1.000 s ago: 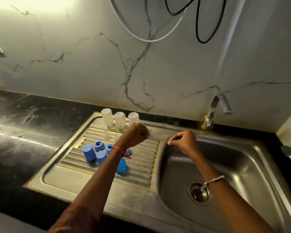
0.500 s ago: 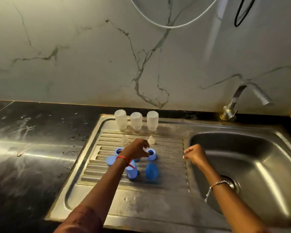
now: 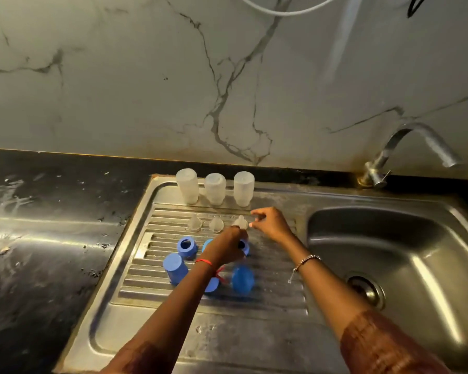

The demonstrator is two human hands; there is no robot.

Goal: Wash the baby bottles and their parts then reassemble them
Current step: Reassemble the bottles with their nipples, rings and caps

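Observation:
Three translucent bottles (image 3: 214, 188) stand upside down at the back of the steel drainboard (image 3: 270, 287). In front of them sit three clear nipples (image 3: 216, 224). Blue screw rings (image 3: 187, 247) and blue caps (image 3: 174, 268) lie nearer me. My left hand (image 3: 227, 248) curls down over the right-hand blue ring (image 3: 246, 247) and seems to grip it. My right hand (image 3: 270, 222) hovers beside the rightmost nipple (image 3: 241, 222), thumb and forefinger spread apart just right of it. A second ring and one cap are partly hidden under my left wrist.
The sink basin (image 3: 416, 252) with its drain (image 3: 366, 288) lies to the right, and the tap (image 3: 405, 149) stands behind it. Wet black countertop (image 3: 52, 225) stretches left. A marble wall rises behind, with cables hanging at the top.
My view has swung left and down over the drainboard. My left hand dropped onto the right-hand blue ring. My right hand moved from the basin's edge to the rightmost nipple.

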